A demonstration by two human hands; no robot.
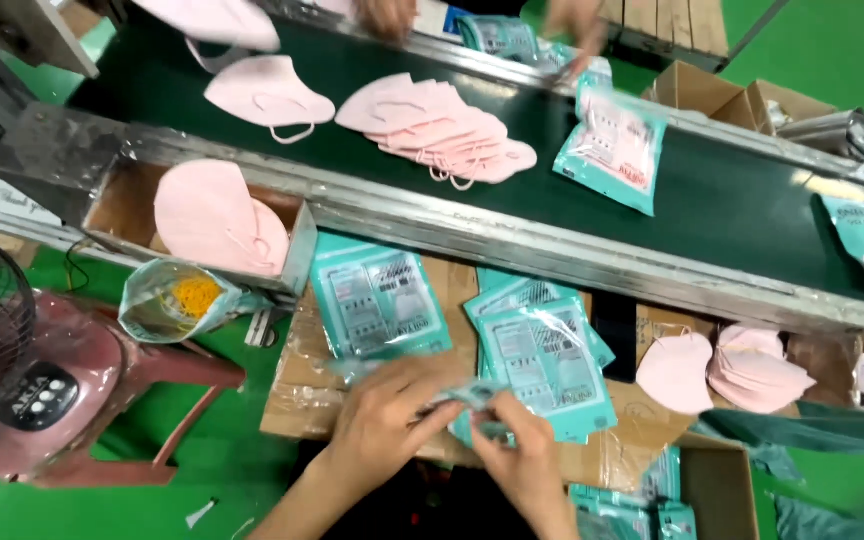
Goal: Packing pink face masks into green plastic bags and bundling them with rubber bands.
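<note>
Two hands (452, 425) over taped cardboard (297, 395)

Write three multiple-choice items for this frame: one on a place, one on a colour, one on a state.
1. Where does the fanned stack of face masks lie?
A. on the green conveyor belt
B. on the floor
C. on the fan

2. What colour are the loose masks?
A. blue
B. pink
C. white

3. What are the left hand and right hand doing?
A. resting empty
B. both gripping one teal pouch
C. lifting a box

Answers:
1 A, the stack sits on the dark green belt between its metal rails.
2 B, every unpacked mask is pale pink.
3 B, both hands' fingers close on the teal pouch over the cardboard.
</note>
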